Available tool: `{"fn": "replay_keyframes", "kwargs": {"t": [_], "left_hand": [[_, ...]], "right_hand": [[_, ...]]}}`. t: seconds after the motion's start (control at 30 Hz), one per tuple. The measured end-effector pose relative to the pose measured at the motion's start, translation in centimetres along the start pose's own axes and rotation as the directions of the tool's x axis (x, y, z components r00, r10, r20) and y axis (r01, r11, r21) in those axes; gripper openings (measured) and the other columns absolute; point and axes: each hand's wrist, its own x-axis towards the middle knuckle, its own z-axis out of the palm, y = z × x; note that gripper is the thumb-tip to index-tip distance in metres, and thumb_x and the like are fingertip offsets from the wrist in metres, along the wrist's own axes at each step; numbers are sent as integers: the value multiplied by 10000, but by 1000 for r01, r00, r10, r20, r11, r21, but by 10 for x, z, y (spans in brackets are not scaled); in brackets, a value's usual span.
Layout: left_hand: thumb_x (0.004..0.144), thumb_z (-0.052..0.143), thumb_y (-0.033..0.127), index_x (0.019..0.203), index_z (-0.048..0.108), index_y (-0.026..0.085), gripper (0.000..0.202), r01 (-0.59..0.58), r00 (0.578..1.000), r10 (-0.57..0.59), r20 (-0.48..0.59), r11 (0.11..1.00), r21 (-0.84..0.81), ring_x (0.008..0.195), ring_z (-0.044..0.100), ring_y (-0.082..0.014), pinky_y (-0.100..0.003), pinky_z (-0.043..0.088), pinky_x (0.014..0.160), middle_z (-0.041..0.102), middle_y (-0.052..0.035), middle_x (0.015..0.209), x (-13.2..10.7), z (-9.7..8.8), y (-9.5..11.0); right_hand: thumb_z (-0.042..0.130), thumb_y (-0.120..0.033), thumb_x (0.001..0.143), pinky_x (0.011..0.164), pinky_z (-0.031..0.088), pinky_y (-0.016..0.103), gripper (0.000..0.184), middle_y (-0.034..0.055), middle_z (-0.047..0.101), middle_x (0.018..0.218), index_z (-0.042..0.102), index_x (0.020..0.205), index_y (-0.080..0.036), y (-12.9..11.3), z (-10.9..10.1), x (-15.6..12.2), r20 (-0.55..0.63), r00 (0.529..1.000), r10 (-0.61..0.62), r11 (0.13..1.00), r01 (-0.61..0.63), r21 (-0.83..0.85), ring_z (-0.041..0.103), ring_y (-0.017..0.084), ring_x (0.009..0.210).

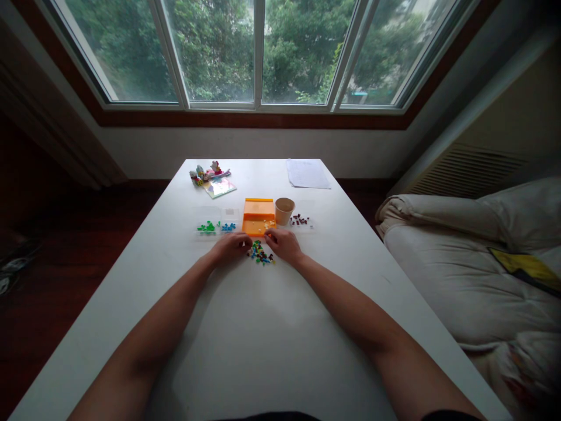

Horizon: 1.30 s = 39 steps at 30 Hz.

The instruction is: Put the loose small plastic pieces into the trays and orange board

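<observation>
A small heap of mixed toy bricks, in green, blue, yellow and dark brown, lies on the white table between my hands. My left hand is at the heap's left edge, its fingers curled together; whatever they pinch is too small to make out. Just above the heap, my right hand has its fingertips closed at the front rim of an orange box. Any piece in that pinch is hidden. Small pale pieces lie inside the box, mostly toward its right side, and its lid is folded back.
Clear trays hold green pieces and blue pieces on the left, dark brown pieces on the right. A paper cup stands by the box. Farther back are small figures, a booklet and paper sheets.
</observation>
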Motion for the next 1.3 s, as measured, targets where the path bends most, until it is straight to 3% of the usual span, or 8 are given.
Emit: {"fn": "replay_keyframes", "kwargs": {"t": [0.17,0.33,0.7,0.83,0.97,1.1,1.2,1.3], "left_hand": [[883,586,211,881,680,200,94,37,985,-37,-166,999,-7,665,560,-106,-223,442,658,644,-11,841,3,1,1],[894,568,225,889,659,197,96,130,929,-141,-344,990,-54,701,583,-122,-236,458,670,647,-17,844,7,3,8],[910,552,340,1042,672,199,228,304,794,-393,-464,917,-256,657,605,-128,-245,460,646,720,-29,879,13,6,9],[925,512,315,1135,670,207,285,323,785,-408,-466,912,-254,632,597,-132,-244,455,639,700,-14,790,10,6,5],[901,530,279,1042,695,194,233,252,871,-297,-391,954,-164,670,581,-125,-246,454,662,714,-44,935,6,-1,2],[876,554,265,923,701,189,172,135,980,-141,-142,989,-53,679,565,-124,-242,436,667,682,-31,857,3,-15,1],[849,584,278,857,703,191,147,99,991,-95,89,994,-43,668,554,-125,-234,418,644,654,-15,777,-1,-24,0],[827,619,309,902,713,201,161,110,972,-92,217,991,-72,664,548,-127,-226,404,620,643,-6,762,-3,-30,1]], "right_hand": [[553,-310,936,629,322,231,177,0,616,693,698,935,-209,0,1,0,-4,1000,-11,1000,11,22,520,128,629],[551,-308,939,627,321,227,176,-3,616,697,695,933,-207,-1,0,1,3,1000,-18,999,18,44,513,120,624],[528,-322,953,647,347,224,213,8,630,718,702,957,-198,-3,-3,1,38,999,-13,999,11,30,530,129,653],[520,-338,959,657,354,224,230,8,627,711,702,958,-198,-2,0,1,59,998,-25,999,22,46,528,130,651],[526,-337,956,666,359,225,222,6,631,718,700,961,-199,-1,1,0,63,997,-37,998,34,56,532,129,654],[531,-314,951,658,359,224,203,5,640,724,699,967,-201,-2,-1,0,33,999,-33,999,32,40,546,128,658],[530,-303,948,671,375,227,210,11,666,756,697,1034,-207,-2,-3,0,-1,1000,21,1000,-21,21,577,136,681],[540,-310,945,700,395,237,230,11,689,785,686,1100,-224,-1,-3,0,-13,998,66,998,-66,-10,611,148,711]]}}
